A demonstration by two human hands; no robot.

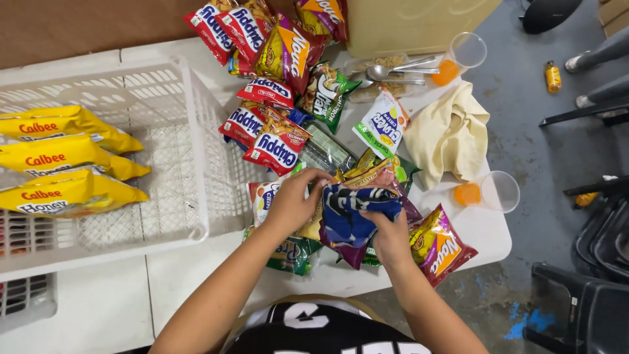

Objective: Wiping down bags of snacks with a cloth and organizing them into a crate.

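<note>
My left hand (293, 200) and my right hand (389, 237) both grip a dark blue snack bag (354, 213) over a heap of small snack packets near the table's front edge. The left hand's fingers curl over the bag's top left corner. From below right, the right hand pinches the bag. A purple packet (352, 254) and a green packet (293, 255) lie under the blue one. A red and yellow packet (441, 245) rests just right of my right hand.
A white plastic basket (187, 151) at left holds three yellow snack bags (62, 157). Several red, orange and green packets (275, 78) spread across the white table (196, 275). Two clear cups with orange drink (488, 191), a cream cloth (449, 134) and spoons (400, 69) lie at right.
</note>
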